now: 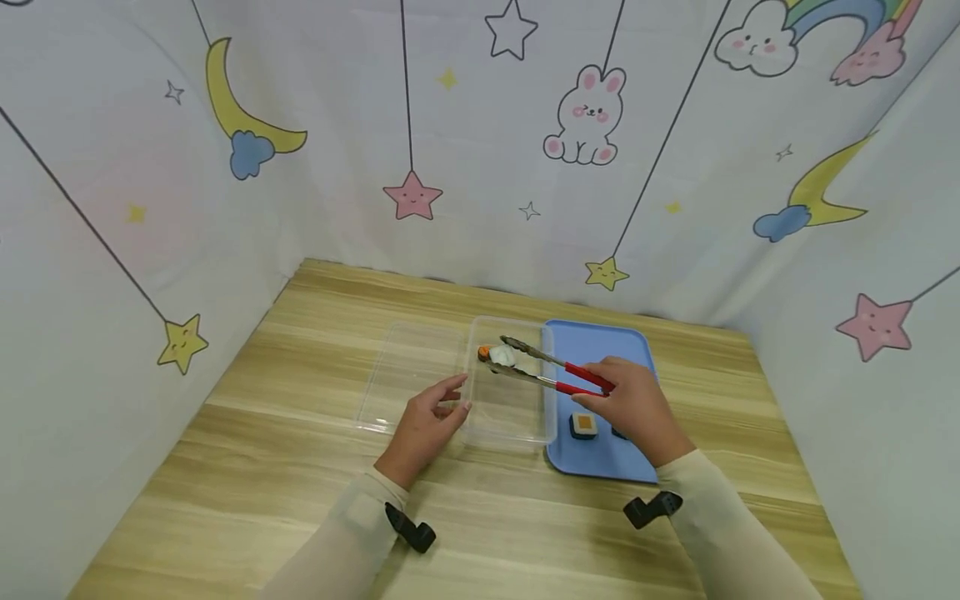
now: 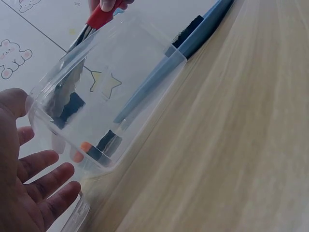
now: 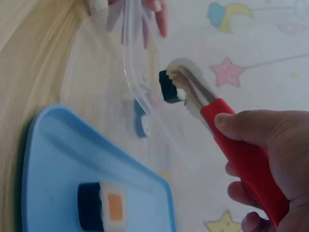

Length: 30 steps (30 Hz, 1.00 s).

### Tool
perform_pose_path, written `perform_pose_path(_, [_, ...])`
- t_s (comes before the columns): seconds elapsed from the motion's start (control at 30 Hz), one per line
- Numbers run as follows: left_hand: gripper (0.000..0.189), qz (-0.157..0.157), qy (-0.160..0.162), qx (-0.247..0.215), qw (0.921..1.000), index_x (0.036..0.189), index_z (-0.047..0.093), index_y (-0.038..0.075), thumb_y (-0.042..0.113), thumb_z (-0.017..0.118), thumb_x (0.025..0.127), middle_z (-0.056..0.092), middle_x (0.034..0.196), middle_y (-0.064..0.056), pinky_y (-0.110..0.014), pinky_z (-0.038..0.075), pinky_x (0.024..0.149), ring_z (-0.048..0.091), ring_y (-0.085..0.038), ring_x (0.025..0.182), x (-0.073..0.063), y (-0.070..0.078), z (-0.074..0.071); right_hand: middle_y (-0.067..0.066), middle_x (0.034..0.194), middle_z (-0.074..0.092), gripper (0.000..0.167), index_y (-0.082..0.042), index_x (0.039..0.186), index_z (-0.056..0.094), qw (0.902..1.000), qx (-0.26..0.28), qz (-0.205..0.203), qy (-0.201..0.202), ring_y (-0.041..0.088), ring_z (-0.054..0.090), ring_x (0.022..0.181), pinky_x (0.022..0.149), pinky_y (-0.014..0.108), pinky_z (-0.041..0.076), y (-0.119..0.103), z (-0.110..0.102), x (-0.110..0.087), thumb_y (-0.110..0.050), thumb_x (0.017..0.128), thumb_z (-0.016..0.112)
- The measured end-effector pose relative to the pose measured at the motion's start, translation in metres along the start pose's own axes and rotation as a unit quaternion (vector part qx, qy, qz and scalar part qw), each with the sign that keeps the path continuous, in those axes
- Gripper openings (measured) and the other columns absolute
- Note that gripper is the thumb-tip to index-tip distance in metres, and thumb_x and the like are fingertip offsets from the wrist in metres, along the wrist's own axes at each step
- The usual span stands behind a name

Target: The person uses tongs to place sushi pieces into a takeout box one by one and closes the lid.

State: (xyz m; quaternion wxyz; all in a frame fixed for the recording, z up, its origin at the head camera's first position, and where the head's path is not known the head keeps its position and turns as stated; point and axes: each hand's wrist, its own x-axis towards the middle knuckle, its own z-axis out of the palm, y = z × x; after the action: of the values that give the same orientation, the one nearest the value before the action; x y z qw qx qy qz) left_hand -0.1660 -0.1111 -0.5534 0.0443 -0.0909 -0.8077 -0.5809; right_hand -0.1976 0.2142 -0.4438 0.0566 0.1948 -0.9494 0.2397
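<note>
My right hand point(image 1: 633, 408) grips red-handled metal tongs point(image 1: 587, 375). Between the tong tips is a sushi piece point(image 3: 169, 88) with a dark wrap and white rice, raised inside the clear plastic container point(image 1: 513, 435). A second sushi piece point(image 2: 102, 147), topped with orange, lies on the container's floor. My left hand point(image 1: 423, 425) is at the container's left side, its fingers loosely bent and holding nothing; the fingertips are close to the wall, and firm contact is unclear. Right of the container, a blue tray point(image 1: 600, 335) bears a square sushi piece point(image 1: 583, 426) with an orange centre.
A clear flat lid point(image 1: 401, 375) lies on the wooden table point(image 1: 300, 400), left of the container. Another dark piece point(image 1: 618, 433) on the tray is mostly hidden by my right hand. A white printed curtain point(image 1: 480, 233) stands behind and at both sides.
</note>
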Motion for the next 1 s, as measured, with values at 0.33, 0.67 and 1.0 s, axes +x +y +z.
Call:
perform_pose_path(0.33, [0.049,-0.002,0.002,-0.005,1.0000,0.147,0.061,0.018,0.026,0.072,0.100,0.064,0.138,-0.012,-0.049,0.059,0.090,0.070,-0.029,0.109,0.002,0.000,-0.001,0.001,0.097,0.072,0.039,-0.010,0.119,0.079,0.9991,-0.015,0.009,-0.038,0.018,0.062,0.082,0.069,0.035,0.056,-0.015,0.018,0.016,-0.028,0.085,0.088])
perform_pose_path(0.67, [0.050,-0.007,0.004,0.001,1.0000,0.147,0.061,0.018,0.027,0.072,0.100,0.065,0.138,-0.011,-0.048,0.060,0.090,0.071,-0.029,0.106,0.001,0.001,0.000,-0.001,0.098,0.072,0.040,-0.012,0.118,0.079,0.9978,-0.039,0.020,-0.050,0.018,0.064,0.084,0.072,0.038,0.058,-0.023,0.024,0.018,-0.030,0.083,0.089])
perform_pose_path(1.0, [0.049,-0.009,0.001,-0.004,1.0000,0.147,0.060,0.015,0.025,0.071,0.100,0.064,0.138,-0.011,-0.048,0.059,0.090,0.070,-0.029,0.108,0.001,0.002,0.001,0.004,0.102,0.072,0.041,-0.011,0.120,0.079,0.9963,-0.049,0.024,-0.067,0.019,0.064,0.087,0.074,0.040,0.058,-0.023,0.031,0.019,-0.028,0.084,0.089])
